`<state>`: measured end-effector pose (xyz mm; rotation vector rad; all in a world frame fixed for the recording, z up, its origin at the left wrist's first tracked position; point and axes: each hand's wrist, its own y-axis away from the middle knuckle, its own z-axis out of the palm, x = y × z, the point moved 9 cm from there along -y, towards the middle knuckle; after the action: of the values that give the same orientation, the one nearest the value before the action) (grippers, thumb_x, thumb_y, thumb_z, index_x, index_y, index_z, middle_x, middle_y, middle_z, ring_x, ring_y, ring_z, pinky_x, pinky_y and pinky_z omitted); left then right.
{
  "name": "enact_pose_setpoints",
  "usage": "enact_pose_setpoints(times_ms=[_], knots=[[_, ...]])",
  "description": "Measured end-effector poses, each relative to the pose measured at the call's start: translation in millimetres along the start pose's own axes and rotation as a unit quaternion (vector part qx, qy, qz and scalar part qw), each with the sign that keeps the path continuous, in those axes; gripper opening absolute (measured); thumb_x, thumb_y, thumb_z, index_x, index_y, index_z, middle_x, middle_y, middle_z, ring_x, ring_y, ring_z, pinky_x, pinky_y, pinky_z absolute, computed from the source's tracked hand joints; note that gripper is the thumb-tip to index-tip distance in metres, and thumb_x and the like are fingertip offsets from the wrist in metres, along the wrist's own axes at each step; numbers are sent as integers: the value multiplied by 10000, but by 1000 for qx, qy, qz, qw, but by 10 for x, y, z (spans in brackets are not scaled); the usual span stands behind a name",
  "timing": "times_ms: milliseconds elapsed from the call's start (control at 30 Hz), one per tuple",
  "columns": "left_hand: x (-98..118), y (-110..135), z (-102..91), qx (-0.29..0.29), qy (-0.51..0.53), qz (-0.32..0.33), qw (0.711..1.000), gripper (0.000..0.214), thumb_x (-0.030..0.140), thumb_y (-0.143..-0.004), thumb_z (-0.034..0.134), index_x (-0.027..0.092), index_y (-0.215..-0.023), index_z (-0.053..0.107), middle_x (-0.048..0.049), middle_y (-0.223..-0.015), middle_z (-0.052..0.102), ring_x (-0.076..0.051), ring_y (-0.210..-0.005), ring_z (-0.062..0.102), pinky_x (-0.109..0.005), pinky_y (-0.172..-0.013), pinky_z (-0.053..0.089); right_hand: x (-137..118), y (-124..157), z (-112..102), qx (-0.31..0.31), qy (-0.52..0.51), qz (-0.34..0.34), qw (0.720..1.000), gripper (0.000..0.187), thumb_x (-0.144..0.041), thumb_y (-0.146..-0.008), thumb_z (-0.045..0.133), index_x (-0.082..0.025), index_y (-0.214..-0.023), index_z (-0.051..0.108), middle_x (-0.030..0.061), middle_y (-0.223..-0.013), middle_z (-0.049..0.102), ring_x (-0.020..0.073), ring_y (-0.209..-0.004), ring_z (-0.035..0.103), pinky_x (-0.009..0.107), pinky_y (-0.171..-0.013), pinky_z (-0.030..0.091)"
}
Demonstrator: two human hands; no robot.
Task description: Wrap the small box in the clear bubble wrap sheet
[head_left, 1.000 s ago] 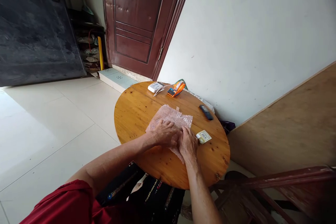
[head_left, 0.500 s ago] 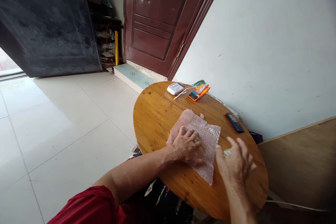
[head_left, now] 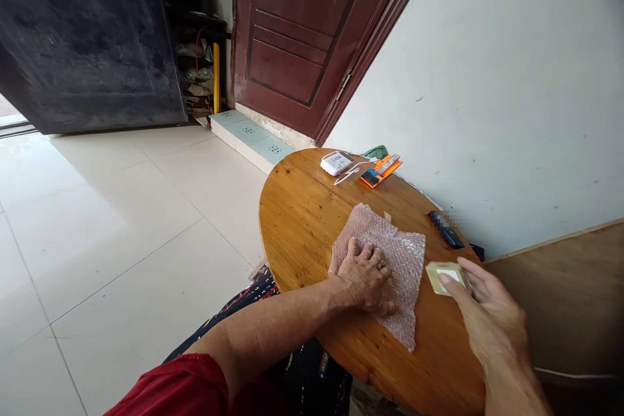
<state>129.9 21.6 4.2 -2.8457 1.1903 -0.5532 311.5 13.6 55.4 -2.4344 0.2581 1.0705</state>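
One bubbly plastic sheet (head_left: 405, 257) under left hand (head_left: 364, 278); right hand (head_left: 496, 315): squarish packet (head_left: 433, 275).

Dimpled plastic bubble wrap (head_left: 405, 257) shone on a smooth, varnished wood tabletop (head_left: 302, 211), while glossy floor tiles (head_left: 127, 221) gleamed and the wall (head_left: 511, 78) looked matt.

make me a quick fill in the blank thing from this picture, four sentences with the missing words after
The left hand rests on a sheet of ____.
The right hand holds the packet with its ____ on top.
In the picture, the white device lies to the ____ of the orange item.
The table is made of ____.

Missing words: bubble wrap; thumb; left; wood.
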Motion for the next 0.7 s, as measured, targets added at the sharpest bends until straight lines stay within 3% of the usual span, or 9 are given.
enact_pose_setpoints(times_ms=[100,200,300,400,500,700], knots=[[-15,-19,45,1,4,-5,1000,769,673,-808,474,144,-1366,480,-197,-1497,379,-391,-1389,239,-691,-1104,105,-619,128,418,-117,-76,-27,990,611,-503,-726,721,-235,-1259,591,102,-1210,671,277,-1100,640,445,-989,493],[-15,-50,77,15,1,-3,1000,820,640,-823,463,140,-1462,348,-181,-1564,278,-380,-1424,180,-679,-1116,82,-884,209,840,-204,-97,-44,973,571,-481,-747,712,-206,-1235,602,106,-1193,681,256,-1067,655,409,-972,506],[-24,-80,105,16,-8,-4,1000,796,621,-819,485,159,-1456,366,-161,-1579,256,-369,-1438,149,-659,-1126,68,-709,160,1001,-178,-97,-22,979,566,-483,-757,697,-184,-1230,607,122,-1196,676,268,-1088,644,436,-986,490],[-47,-97,142,-7,-9,-10,1000,764,664,-803,484,182,-1396,462,-164,-1519,354,-379,-1398,209,-667,-1114,75,-413,56,921,-107,-91,4,990,600,-509,-755,686,-174,-1246,597,138,-1208,665,285,-1099,639,464,-978,491],[-58,-92,106,6,-13,-13,1000,753,698,-790,478,182,-1336,523,-169,-1465,410,-378,-1353,259,-672,-1098,111,-261,-26,763,-56,-68,-3,996,634,-521,-721,708,-187,-1247,595,135,-1204,661,287,-1091,640,462,-971,494],[-56,-70,51,27,-13,-10,1000,795,711,-792,464,155,-1359,495,-179,-1425,444,-360,-1325,292,-653,-1099,147,-64,-33,765,-74,-58,32,995,740,-527,-603,785,-188,-1235,603,153,-1213,653,313,-1088,630,489,-982,480]])
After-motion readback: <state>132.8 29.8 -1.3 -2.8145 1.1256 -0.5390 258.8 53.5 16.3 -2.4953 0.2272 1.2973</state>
